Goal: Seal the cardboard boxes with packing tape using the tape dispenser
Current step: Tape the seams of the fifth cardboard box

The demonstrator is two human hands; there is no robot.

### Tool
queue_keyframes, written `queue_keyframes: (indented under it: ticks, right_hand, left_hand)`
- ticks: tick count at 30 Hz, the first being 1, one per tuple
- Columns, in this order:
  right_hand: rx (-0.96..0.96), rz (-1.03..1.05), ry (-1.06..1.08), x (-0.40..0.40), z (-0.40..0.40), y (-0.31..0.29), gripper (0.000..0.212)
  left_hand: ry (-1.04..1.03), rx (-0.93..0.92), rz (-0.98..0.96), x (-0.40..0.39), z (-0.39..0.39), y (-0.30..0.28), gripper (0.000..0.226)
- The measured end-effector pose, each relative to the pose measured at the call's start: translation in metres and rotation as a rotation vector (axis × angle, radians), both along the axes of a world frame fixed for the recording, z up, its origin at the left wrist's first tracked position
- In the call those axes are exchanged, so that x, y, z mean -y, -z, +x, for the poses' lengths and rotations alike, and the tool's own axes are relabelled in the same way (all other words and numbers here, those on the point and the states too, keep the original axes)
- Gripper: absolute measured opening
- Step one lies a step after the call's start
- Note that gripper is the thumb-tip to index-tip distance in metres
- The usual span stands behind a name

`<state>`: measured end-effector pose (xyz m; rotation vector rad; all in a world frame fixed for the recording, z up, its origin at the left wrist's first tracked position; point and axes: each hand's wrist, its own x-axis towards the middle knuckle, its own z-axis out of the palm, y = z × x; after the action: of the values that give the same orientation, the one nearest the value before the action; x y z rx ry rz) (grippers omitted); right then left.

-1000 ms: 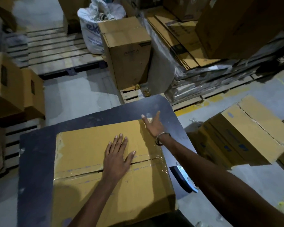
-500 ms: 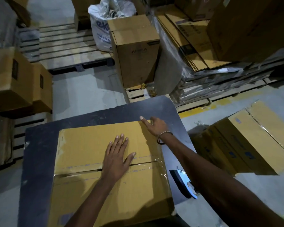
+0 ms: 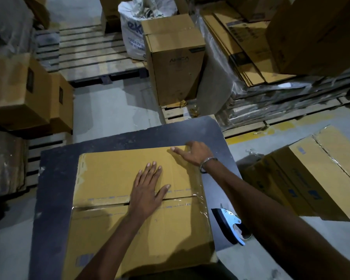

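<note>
A brown cardboard box [image 3: 113,172] lies on a dark table [image 3: 55,178], its top flaps closed with a seam running left to right. Clear tape covers the right part of the seam and wraps over the right edge. My left hand [image 3: 148,190] lies flat on the seam with fingers spread. My right hand [image 3: 194,153] rests on the box's far right corner, fingers curled over the edge. The tape dispenser [image 3: 229,223], dark with a blue metal plate, lies on the table right of the box, partly under my right forearm.
A sealed box [image 3: 315,174] sits on the floor to the right. A tall upright box [image 3: 176,57] and a white sack [image 3: 133,33] stand beyond the table. Flat cardboard stacks [image 3: 247,47] rest on pallets at the back right. More boxes [image 3: 18,89] are at left.
My right hand has slid from an open reach at the box's far right corner to lying on that corner. The camera has tipped slightly. My left hand stays put.
</note>
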<state>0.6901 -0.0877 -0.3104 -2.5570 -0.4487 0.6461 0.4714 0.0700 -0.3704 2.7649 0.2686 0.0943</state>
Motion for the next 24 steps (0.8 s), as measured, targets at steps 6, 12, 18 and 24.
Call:
queue_keyframes:
  ticks: [6,12,18,24]
  right_hand:
    - [-0.137,0.102,0.052,0.01,0.021,-0.003,0.099]
    - [-0.036,0.184,0.121,0.019,-0.01,0.014,0.104]
    - [-0.161,0.339,0.308,0.02,-0.022,0.002,0.11]
    - [0.013,0.171,0.495,0.047,-0.152,0.01,0.079]
  left_hand:
    - [-0.011,0.006,0.003,-0.001,0.0,-0.002,0.072]
    - [-0.009,0.003,0.034,0.001,-0.001,0.0,0.073]
    - [-0.007,-0.01,0.066,0.001,0.001,0.0,0.073]
    - [-0.026,-0.035,0.112,0.003,0.005,0.001,0.074]
